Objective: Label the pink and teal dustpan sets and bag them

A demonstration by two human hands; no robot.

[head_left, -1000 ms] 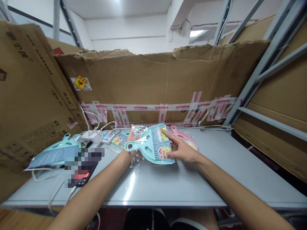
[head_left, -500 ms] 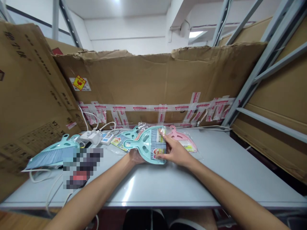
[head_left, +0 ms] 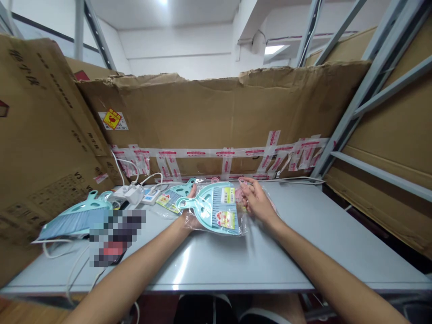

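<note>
Right hand [head_left: 258,202] has come off the bagged teal dustpan [head_left: 216,211], which lies flat, mid-surface, on the grey surface [head_left: 270,256]; its fingers [head_left: 245,191] are now loosely open, no clear hold, at the bag's far right corner by the mostly hidden pink dustpan [head_left: 239,194]. Left hand [head_left: 187,219] is under the bag's left edge, thumb up, fingers hidden, so can't tell if gripping. Just past it sits a 2nd bagged teal dustpan [head_left: 177,195], w/ taped cardboard [head_left: 219,121] behind.
</note>
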